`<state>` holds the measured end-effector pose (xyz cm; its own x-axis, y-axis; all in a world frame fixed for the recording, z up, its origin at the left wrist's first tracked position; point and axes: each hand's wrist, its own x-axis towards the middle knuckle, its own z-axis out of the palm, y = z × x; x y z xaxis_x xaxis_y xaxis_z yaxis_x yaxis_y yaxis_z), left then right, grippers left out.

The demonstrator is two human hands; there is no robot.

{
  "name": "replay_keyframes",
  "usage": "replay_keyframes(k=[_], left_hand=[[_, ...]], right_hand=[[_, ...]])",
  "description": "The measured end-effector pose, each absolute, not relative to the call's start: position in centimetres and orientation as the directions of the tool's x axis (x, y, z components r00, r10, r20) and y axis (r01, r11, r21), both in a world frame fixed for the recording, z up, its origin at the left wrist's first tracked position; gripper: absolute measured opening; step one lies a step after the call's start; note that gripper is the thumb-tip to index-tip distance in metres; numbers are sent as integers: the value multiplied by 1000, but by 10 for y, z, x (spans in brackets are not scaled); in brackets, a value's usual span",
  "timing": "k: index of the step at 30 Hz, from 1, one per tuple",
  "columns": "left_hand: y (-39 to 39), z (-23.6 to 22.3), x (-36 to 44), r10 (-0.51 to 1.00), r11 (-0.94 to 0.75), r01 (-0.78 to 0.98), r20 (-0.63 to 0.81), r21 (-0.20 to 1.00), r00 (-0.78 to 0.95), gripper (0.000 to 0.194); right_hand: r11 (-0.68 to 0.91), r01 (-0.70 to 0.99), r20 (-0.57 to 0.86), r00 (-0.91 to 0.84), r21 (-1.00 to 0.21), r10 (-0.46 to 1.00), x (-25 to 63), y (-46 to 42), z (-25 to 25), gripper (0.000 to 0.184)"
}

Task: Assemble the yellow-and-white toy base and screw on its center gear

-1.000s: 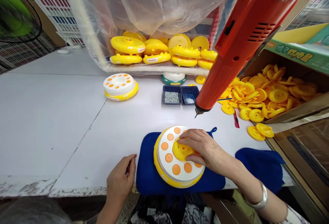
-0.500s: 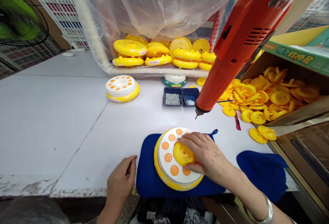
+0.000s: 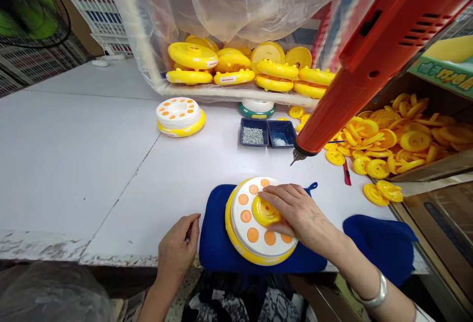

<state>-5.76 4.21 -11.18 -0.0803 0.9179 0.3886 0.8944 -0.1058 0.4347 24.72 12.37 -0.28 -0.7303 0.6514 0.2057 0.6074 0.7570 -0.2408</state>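
A round white and yellow toy disc [image 3: 254, 235] with orange dots lies on a blue cloth pad [image 3: 218, 248] at the table's front edge. My right hand [image 3: 297, 213] rests on it, fingers pressing a small yellow cap [image 3: 263, 211] into its centre. My left hand [image 3: 176, 249] sits at the table edge left of the pad, fingers curled around something small that I cannot make out. An orange electric screwdriver [image 3: 369, 60] hangs above, its tip [image 3: 295, 157] just over the table behind the disc.
Two small blue trays [image 3: 268, 133] hold screws. A cardboard box [image 3: 414, 139] at right spills yellow caps. A finished disc [image 3: 180, 116] sits at mid-left. Yellow toy parts [image 3: 236, 68] are stacked under plastic sheeting at the back. Another blue cloth [image 3: 380, 240] lies at right.
My right hand has shifted slightly on the yellow cap, and the disc has turned a little beneath it. The view has moved a bit; my left hand stays put.
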Motion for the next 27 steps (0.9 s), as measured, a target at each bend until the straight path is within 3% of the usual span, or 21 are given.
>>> replay_keyframes(k=[9, 15, 20, 27], left_hand=[[43, -113, -57, 913, -118, 898, 403, 423, -70, 23], [41, -115, -57, 908, -126, 897, 414, 423, -68, 23], [42, -115, -57, 906, -131, 897, 418, 421, -64, 21], [41, -115, -57, 908, -138, 900, 416, 413, -52, 21]], right_hand=[[696, 666, 200, -669, -269, 716, 240, 122, -8, 55], [682, 672, 203, -653, -289, 730, 245, 119, 0, 79], [741, 581, 158, -741, -336, 653, 253, 123, 3, 49], [702, 595, 208, -686, -391, 697, 246, 123, -13, 50]])
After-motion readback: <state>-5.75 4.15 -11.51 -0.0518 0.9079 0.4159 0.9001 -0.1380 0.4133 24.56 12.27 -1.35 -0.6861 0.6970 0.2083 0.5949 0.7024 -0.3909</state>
